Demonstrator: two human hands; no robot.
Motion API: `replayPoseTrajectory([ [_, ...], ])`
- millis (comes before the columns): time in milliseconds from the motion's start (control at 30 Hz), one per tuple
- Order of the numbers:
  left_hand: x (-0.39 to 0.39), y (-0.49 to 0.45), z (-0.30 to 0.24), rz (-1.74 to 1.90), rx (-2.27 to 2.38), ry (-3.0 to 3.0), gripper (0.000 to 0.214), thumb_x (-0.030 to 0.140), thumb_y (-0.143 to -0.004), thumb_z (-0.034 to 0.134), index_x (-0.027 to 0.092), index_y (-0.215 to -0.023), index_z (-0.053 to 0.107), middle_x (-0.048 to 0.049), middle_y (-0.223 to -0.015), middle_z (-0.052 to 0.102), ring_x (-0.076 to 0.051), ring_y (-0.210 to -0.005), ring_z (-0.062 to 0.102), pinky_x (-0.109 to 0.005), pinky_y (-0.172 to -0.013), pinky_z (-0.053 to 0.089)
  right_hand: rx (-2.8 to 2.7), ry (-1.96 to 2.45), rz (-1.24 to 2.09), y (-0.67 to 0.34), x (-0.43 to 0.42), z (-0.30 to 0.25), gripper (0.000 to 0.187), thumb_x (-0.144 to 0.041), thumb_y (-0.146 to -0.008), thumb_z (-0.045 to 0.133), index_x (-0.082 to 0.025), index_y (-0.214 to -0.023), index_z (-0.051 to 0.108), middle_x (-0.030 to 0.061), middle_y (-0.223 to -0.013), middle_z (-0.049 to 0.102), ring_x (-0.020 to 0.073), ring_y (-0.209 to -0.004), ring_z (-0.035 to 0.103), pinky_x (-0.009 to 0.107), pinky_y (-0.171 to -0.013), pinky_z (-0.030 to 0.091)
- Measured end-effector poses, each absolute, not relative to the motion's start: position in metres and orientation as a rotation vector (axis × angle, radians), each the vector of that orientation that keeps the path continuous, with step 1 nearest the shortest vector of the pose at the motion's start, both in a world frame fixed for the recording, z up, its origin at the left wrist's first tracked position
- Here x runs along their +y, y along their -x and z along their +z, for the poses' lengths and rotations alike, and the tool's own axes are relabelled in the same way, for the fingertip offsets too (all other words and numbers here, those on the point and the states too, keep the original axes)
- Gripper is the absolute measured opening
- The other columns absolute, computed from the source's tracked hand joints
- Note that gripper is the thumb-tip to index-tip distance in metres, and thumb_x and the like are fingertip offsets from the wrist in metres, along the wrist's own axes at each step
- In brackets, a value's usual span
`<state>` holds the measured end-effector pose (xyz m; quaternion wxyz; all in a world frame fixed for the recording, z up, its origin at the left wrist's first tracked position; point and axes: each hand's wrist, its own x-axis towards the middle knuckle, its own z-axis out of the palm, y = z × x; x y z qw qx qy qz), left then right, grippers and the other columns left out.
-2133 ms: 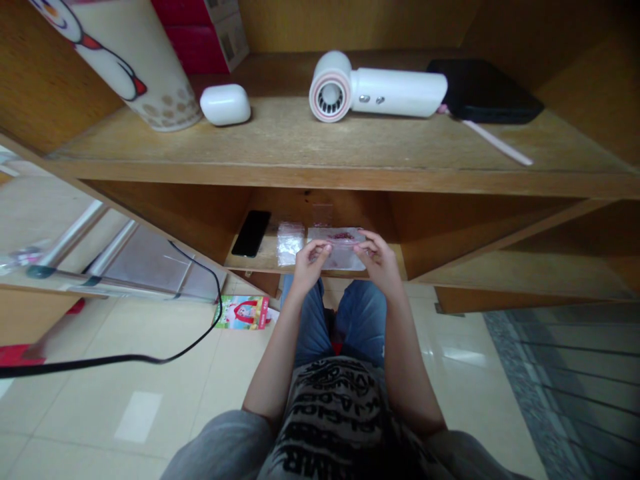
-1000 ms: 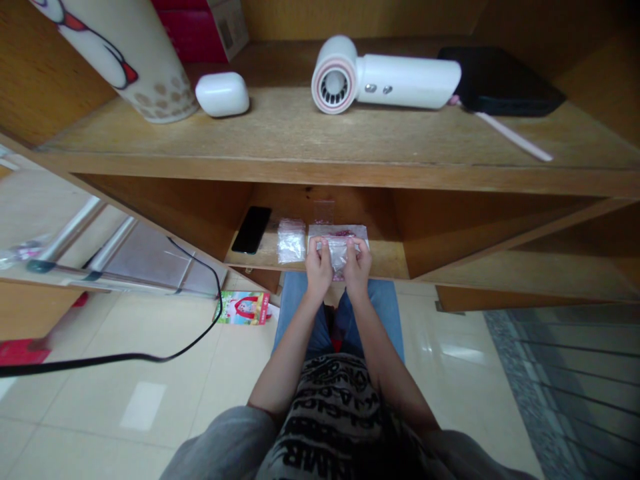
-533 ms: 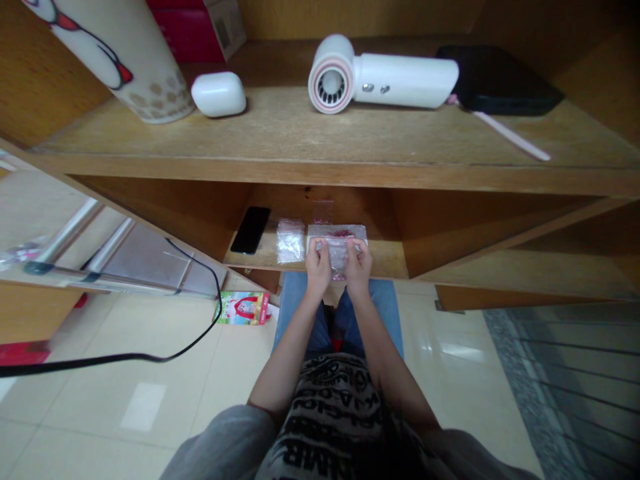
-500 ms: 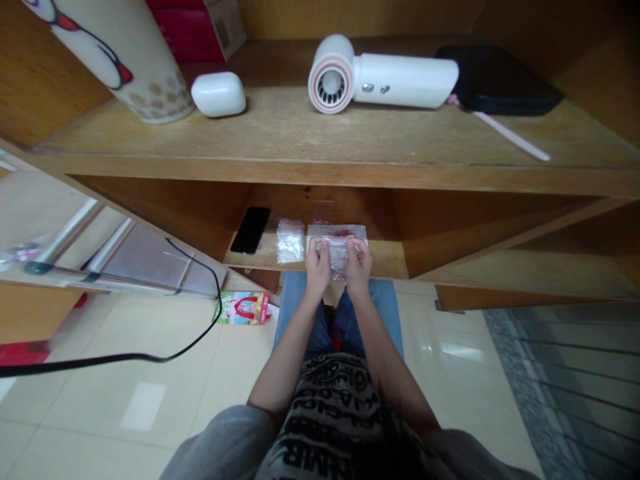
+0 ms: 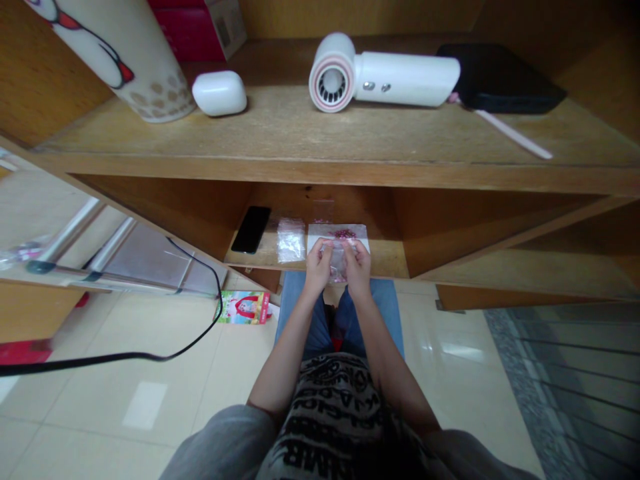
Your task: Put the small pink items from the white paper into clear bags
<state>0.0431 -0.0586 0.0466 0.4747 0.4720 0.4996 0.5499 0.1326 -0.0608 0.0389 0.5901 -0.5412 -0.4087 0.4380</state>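
Between my two hands hangs a small clear plastic bag (image 5: 338, 265) with some pinkish bits at its bottom. My left hand (image 5: 319, 263) pinches its upper left edge, and my right hand (image 5: 357, 265) pinches the upper right edge. Just beyond my fingers, a white sheet (image 5: 315, 231) lies on the lower shelf with a small pile of dark pink beads (image 5: 345, 234) on it. To the left is a stack of clear plastic bags (image 5: 291, 241). Another clear bag (image 5: 323, 211) with a few pink bits lies behind the sheet.
A black phone (image 5: 251, 229) rests at the left of the lower shelf (image 5: 387, 257). Above, the upper shelf holds a patterned cup (image 5: 145, 73), a white earphone case (image 5: 219, 93), a white handheld fan (image 5: 400, 80) and a black object (image 5: 505, 79). A black cable (image 5: 165, 358) crosses at left.
My hands have drawn slightly closer together at the top of the bag. More of the pink bead pile now shows beyond my fingers.
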Motion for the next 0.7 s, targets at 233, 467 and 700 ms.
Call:
replayPoseTrajectory([
  [233, -0.057, -0.043, 0.044, 1.354, 1.236, -1.184, 0.028, 0.044, -0.084, 0.047, 0.018, -0.075, 0.052, 0.0022, -0.065, 0.049, -0.009, -0.056, 0.043, -0.019, -0.050, 0.035, -0.899, 1.275, 1.014, -0.127, -0.063, 0.039, 0.030, -0.051, -0.078, 0.052, -0.022, -0.074, 0.049, -0.0054, -0.053, 0.040, 0.0100, -0.047, 0.038, 0.023, -0.043, 0.032],
  [467, -0.056, -0.044, 0.042, 1.301, 1.170, -1.185, 0.029, 0.046, -0.080, 0.053, 0.017, -0.077, 0.054, 0.0021, -0.067, 0.052, -0.008, -0.055, 0.044, -0.019, -0.051, 0.036, -0.941, 1.216, 0.991, -0.127, -0.060, 0.033, 0.028, -0.048, -0.076, 0.056, -0.020, -0.079, 0.057, 0.0010, -0.073, 0.061, 0.0143, -0.067, 0.055, 0.026, -0.060, 0.046],
  [700, -0.057, -0.044, 0.046, 1.323, 1.202, -1.263, 0.024, 0.040, -0.082, 0.052, 0.017, -0.078, 0.056, 0.0014, -0.069, 0.053, -0.009, -0.057, 0.043, -0.019, -0.053, 0.036, -0.982, 1.176, 0.977, -0.130, -0.059, 0.027, 0.023, -0.043, -0.077, 0.058, -0.020, -0.081, 0.060, 0.0022, -0.078, 0.064, 0.0158, -0.073, 0.059, 0.028, -0.068, 0.047],
])
